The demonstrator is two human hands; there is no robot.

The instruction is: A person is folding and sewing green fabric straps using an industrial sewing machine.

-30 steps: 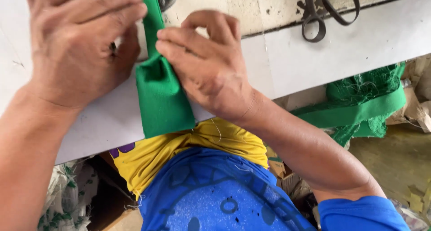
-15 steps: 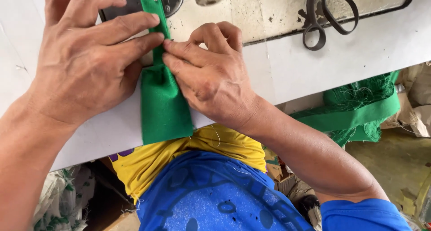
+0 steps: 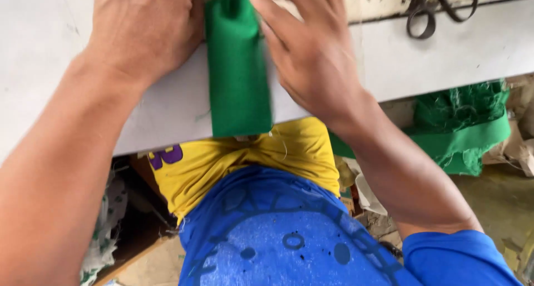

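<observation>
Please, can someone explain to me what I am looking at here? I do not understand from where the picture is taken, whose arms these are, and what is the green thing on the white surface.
There is no machine here, only a person working with two bare hands. The single picture comes from a camera worn on the person's head, looking down, so both arms are the person's own. The left hand and the right hand press on either side of a folded strip of green cloth, which lies on a white table and hangs a little over its near edge. Dark scissors lie at the far right of the table. More green cloth is piled below the table on the right.
</observation>
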